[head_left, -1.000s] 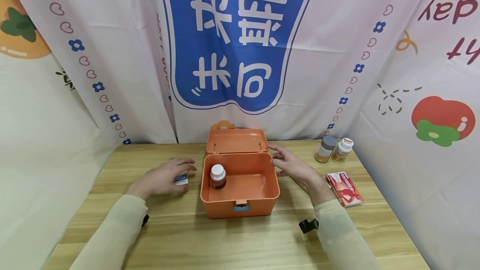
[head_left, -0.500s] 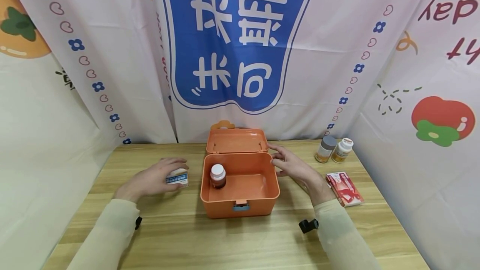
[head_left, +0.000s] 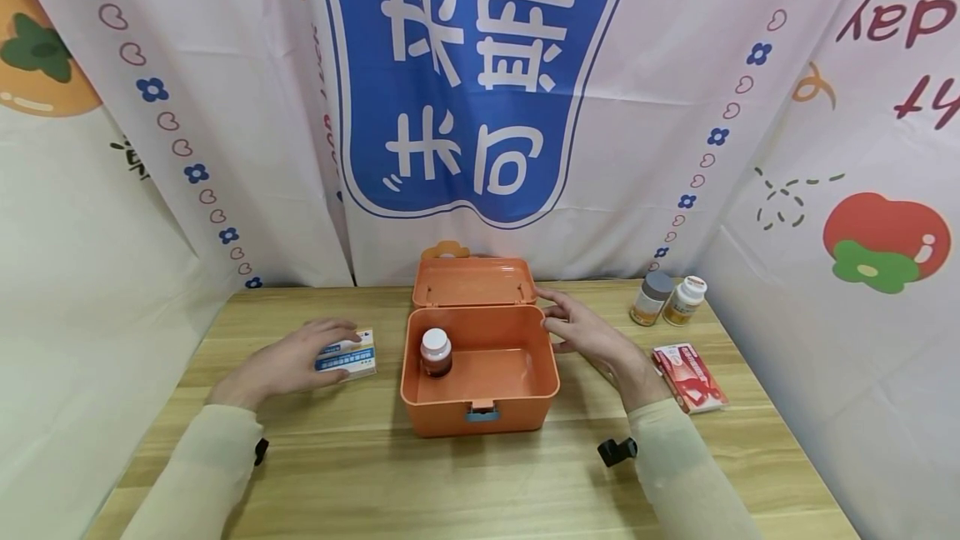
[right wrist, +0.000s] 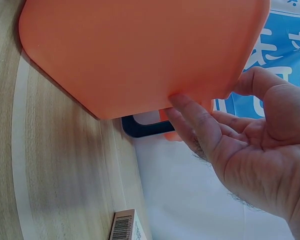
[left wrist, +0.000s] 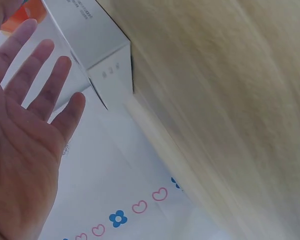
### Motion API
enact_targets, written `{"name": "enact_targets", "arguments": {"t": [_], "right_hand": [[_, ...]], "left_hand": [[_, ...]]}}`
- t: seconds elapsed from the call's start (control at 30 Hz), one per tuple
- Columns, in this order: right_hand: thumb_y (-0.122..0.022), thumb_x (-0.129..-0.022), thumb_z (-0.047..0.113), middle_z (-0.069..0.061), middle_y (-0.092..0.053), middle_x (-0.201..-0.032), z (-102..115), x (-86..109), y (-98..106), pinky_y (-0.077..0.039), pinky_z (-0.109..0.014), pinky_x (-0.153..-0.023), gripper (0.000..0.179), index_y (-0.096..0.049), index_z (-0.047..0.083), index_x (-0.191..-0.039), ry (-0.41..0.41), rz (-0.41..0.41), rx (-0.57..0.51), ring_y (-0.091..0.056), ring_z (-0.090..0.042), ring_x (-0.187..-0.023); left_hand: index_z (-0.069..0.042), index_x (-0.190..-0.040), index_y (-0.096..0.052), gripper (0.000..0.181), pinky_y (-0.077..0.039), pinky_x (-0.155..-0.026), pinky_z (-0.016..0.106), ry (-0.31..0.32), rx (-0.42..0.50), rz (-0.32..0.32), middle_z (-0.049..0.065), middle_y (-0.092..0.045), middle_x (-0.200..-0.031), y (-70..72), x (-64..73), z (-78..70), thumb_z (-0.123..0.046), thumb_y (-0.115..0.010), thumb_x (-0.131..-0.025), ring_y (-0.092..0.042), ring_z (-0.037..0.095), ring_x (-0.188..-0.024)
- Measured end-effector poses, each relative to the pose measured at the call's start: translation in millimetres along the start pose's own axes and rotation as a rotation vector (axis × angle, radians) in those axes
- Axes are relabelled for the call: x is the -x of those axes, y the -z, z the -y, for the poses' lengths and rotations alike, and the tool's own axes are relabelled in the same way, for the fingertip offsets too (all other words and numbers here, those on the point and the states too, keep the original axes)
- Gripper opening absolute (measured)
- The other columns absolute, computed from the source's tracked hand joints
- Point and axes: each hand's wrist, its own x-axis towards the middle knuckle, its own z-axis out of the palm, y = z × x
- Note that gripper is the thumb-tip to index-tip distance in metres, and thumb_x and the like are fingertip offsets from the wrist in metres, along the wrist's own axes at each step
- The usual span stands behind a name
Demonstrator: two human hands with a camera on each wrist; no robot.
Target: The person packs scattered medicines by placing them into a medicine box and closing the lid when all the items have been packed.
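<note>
My left hand (head_left: pixel 292 361) hovers around a white and blue medicine carton (head_left: pixel 363 361) lying left of an orange storage box (head_left: pixel 450 419). In the left wrist view its fingers (left wrist: pixel 55 82) are spread and stand apart from the white carton (left wrist: pixel 90 35). The storage box has its lid (head_left: pixel 474 282) tipped back, and a white-capped pill bottle (head_left: pixel 435 352) stands inside at the left. With its thumb at the rim and fingertips against the outer wall, my right hand (head_left: pixel 592 340) holds the box by its back right side; the right wrist view shows this wall (right wrist: pixel 140 50).
A grey-capped bottle (head_left: pixel 652 300) and a white-capped bottle (head_left: pixel 686 301) stand at the back right. A red carton (head_left: pixel 688 377) lies right of my right wrist. In the right wrist view, a small carton with a barcode (right wrist: pixel 124 227) sits at the bottom. Printed curtains (head_left: pixel 637 148) surround the table.
My left hand has drawn back to the left, leaving more of the medicine carton uncovered where it lies. The right hand and the storage box have stayed in place.
</note>
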Motion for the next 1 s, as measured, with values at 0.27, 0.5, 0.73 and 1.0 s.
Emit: {"name": "enact_targets", "arguments": {"t": [0.27,0.5,0.73,1.0], "right_hand": [[-0.054,-0.117,0.011,-0.035,-0.053,-0.171,0.7,0.3,-1.3,-0.066,-0.058,-0.118,0.076,-0.026,0.012,-0.187,-0.018,-0.012,0.001,-0.064,-0.041,-0.152],[-0.054,-0.117,0.012,-0.034,-0.052,-0.172,1.4,-0.1,-1.7,-0.066,-0.057,-0.118,0.076,-0.027,0.012,-0.187,-0.021,-0.017,-0.002,-0.063,-0.041,-0.152],[-0.054,-0.117,0.012,-0.034,-0.054,-0.17,1.2,0.2,-1.5,-0.066,-0.056,-0.117,0.076,-0.027,0.012,-0.187,-0.02,-0.014,-0.007,-0.064,-0.04,-0.151],[-0.054,-0.116,0.012,-0.034,-0.054,-0.171,1.1,0.2,-1.2,-0.066,-0.057,-0.118,0.076,-0.027,0.012,-0.187,-0.019,-0.015,-0.002,-0.063,-0.039,-0.151]], "left_hand": [[-0.024,-0.154,-0.074,0.058,-0.045,-0.129,0.082,0.05,0.038,0.047,0.018,-0.059,-0.176,-0.9,3.1,5.2,-0.033,-0.093,-0.1,-0.052,0.056,-0.164],[-0.023,-0.154,-0.075,0.06,-0.045,-0.129,0.083,0.051,0.054,0.065,0.02,-0.058,-0.177,-2.2,3.7,8.2,-0.026,-0.096,-0.098,-0.05,0.058,-0.164],[-0.022,-0.154,-0.077,0.06,-0.047,-0.126,0.083,0.031,0.048,0.074,0.021,-0.058,-0.176,-0.7,3.0,8.6,-0.025,-0.096,-0.097,-0.053,0.06,-0.161],[-0.022,-0.153,-0.078,0.057,-0.049,-0.125,0.081,0.009,0.028,0.079,0.02,-0.062,-0.172,0.6,0.4,8.6,-0.028,-0.094,-0.099,-0.056,0.057,-0.159]]}}
